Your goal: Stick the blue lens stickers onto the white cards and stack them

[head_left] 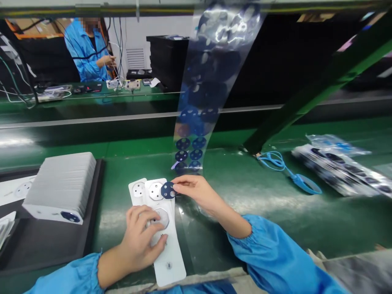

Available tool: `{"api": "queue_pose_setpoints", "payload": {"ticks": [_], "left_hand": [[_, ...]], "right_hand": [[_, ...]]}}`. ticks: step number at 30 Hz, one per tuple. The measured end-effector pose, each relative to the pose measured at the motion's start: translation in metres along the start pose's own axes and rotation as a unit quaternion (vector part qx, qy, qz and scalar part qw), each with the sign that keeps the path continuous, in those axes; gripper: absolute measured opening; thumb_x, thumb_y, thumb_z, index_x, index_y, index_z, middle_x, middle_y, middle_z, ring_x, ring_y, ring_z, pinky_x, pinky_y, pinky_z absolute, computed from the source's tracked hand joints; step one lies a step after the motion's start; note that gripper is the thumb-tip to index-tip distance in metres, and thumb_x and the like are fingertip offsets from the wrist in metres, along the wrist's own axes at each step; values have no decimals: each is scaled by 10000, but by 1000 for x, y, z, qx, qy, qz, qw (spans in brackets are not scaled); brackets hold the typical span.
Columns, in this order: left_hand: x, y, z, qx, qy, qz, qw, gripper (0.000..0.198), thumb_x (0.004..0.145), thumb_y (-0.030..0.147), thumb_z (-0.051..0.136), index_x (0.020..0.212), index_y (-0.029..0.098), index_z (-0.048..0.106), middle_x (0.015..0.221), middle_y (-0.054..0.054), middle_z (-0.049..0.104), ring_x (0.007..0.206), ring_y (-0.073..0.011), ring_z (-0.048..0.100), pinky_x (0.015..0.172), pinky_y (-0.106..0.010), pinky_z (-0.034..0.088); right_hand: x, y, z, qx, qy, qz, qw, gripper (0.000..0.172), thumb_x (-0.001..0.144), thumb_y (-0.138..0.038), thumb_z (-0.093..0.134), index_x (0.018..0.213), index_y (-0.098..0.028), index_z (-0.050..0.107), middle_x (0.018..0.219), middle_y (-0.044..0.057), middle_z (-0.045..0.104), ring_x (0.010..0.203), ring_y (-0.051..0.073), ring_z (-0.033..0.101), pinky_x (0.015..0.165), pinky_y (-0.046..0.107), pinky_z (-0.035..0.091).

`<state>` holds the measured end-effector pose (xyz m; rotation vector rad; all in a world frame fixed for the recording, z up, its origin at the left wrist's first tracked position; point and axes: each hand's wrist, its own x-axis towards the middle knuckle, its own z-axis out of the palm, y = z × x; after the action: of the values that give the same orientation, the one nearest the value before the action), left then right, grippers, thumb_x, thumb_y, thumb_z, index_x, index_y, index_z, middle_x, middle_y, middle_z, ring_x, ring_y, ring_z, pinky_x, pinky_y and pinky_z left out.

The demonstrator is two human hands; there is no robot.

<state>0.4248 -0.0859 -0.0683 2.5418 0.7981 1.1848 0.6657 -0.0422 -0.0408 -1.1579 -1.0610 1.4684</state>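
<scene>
My right hand (pixel 196 192) pinches a round dark blue sticker (pixel 167 190) with several holes, by its right edge. The sticker hangs over the top right of a long white panel (pixel 170 255), beside a round recess with holes (pixel 155 190). My left hand (pixel 141 237) rests on the middle of this panel, fingers spread and bent over a larger round recess. A second white panel (pixel 137 187) lies partly under the first, to the left. Above my right hand hangs a clear strip (pixel 199 141) carrying rows of similar dark round stickers.
A stack of white panels (pixel 63 179) sits on a black tray (pixel 45 245) at left. To the right lie a blue wrist strap (pixel 306 183) and bagged sticker strips (pixel 337 167). A green slanted post (pixel 306 94) stands behind. Across the bench, a person in blue (pixel 88 53) handles cables.
</scene>
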Motion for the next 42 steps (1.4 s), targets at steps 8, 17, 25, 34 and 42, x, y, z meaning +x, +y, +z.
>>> {"api": "queue_pose_setpoints", "payload": {"ticks": [8, 17, 25, 34, 42], "left_hand": [[-5, 3, 3, -3, -16, 8, 1000, 96, 949, 138, 593, 961, 183, 677, 1008, -78, 680, 1037, -267, 566, 913, -443, 360], [-36, 25, 12, 44, -127, 125, 983, 425, 1000, 449, 486, 1192, 129, 690, 1259, -144, 660, 1127, -338, 594, 970, -475, 404], [-42, 34, 14, 147, -140, 181, 962, 360, 955, 350, 620, 1096, 28, 697, 1213, -245, 674, 1156, -385, 644, 1060, -564, 452], [-43, 36, 11, 144, -165, 198, 956, 318, 973, 400, 630, 928, 88, 673, 1157, -245, 702, 1127, -421, 672, 997, -614, 527], [-39, 37, 8, 127, -183, 192, 956, 259, 984, 359, 634, 904, 112, 646, 1147, -217, 708, 1148, -401, 668, 1000, -611, 531]], "right_hand": [[-8, 6, -4, -49, -30, -29, 998, 352, 826, -402, 813, 1135, -234, 795, 1020, 52, 774, 994, 231, 705, 966, 429, 547], [-22, 5, 16, -165, -29, -53, 984, 676, 849, -281, 724, 1486, -185, 520, 879, 5, 717, 762, 149, 628, 733, 301, 514], [-31, -1, 29, -261, -41, -29, 964, 386, 858, -293, 748, 1233, -230, 679, 816, -11, 731, 590, 126, 538, 535, 266, 430], [-39, -2, 32, -336, -62, -72, 937, 292, 889, -154, 728, 1161, -258, 714, 879, -47, 777, 809, 165, 728, 726, 278, 567], [-26, -9, 34, -375, -96, -117, 915, 187, 845, -138, 796, 991, -255, 799, 866, -54, 789, 800, 199, 763, 724, 297, 596]]}}
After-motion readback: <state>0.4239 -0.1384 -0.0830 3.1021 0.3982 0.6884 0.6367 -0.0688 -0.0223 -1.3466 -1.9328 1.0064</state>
